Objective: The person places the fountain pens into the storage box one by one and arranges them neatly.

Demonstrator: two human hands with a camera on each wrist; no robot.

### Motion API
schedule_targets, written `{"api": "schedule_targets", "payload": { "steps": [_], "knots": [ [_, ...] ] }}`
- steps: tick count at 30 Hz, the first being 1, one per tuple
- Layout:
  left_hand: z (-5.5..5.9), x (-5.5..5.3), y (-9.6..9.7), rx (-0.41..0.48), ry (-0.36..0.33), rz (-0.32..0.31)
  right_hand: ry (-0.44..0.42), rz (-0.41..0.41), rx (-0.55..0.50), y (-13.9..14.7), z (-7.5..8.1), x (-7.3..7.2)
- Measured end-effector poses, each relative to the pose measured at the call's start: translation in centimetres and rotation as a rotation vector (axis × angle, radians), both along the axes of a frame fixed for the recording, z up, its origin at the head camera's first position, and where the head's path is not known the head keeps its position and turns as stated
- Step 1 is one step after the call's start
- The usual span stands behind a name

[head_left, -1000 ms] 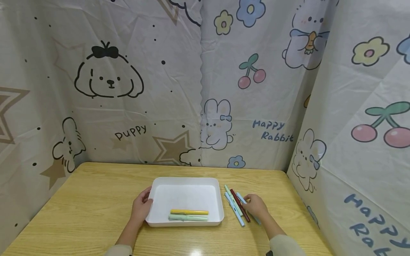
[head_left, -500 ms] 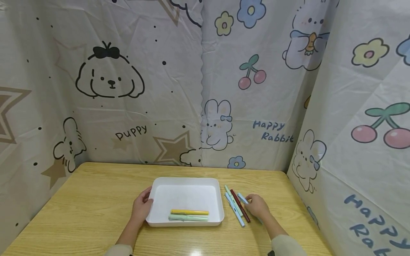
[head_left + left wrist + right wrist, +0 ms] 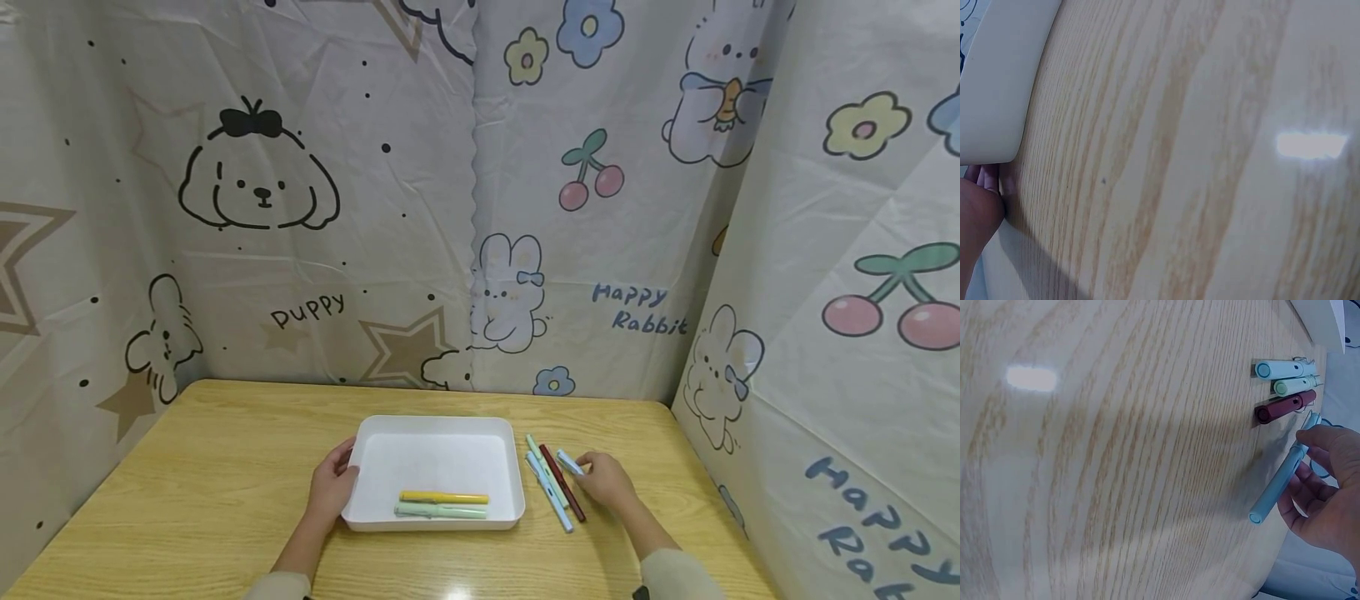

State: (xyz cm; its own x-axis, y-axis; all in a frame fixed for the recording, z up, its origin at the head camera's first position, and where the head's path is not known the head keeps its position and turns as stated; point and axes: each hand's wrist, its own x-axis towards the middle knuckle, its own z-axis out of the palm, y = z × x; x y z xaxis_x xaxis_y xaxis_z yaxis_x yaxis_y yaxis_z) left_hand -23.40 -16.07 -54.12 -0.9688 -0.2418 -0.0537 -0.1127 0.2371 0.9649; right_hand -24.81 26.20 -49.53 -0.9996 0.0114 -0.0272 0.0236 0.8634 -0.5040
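My right hand (image 3: 606, 481) pinches a light blue pen (image 3: 1275, 489) between thumb and fingers. In the right wrist view this pen slants above the table, its rounded end toward the camera. Just left of it lie a dark red pen (image 3: 562, 483), a light green pen (image 3: 532, 442) and another light blue pen (image 3: 550, 492), side by side. My left hand (image 3: 330, 485) holds the left side of a white tray (image 3: 435, 450), thumb at the rim. Inside the tray, along its near wall, lie a yellow pen (image 3: 444, 497) and a pale green pen (image 3: 441, 510).
The wooden table (image 3: 225, 467) carries everything. Printed cloth curtains (image 3: 405, 208) hang behind it and along both sides. A bright light reflection shows on the near part of the tabletop.
The right hand has drawn slightly right with the light blue pen, widening the gap to the dark red pen. The left hand and tray stay put.
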Motion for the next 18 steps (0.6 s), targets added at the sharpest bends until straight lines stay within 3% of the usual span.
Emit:
{"api": "schedule_targets", "payload": {
  "steps": [18],
  "knots": [
    [-0.15,-0.09,0.04,-0.008,0.001,0.008,0.001,0.020,-0.006,0.13,0.58,0.06]
  ]
}}
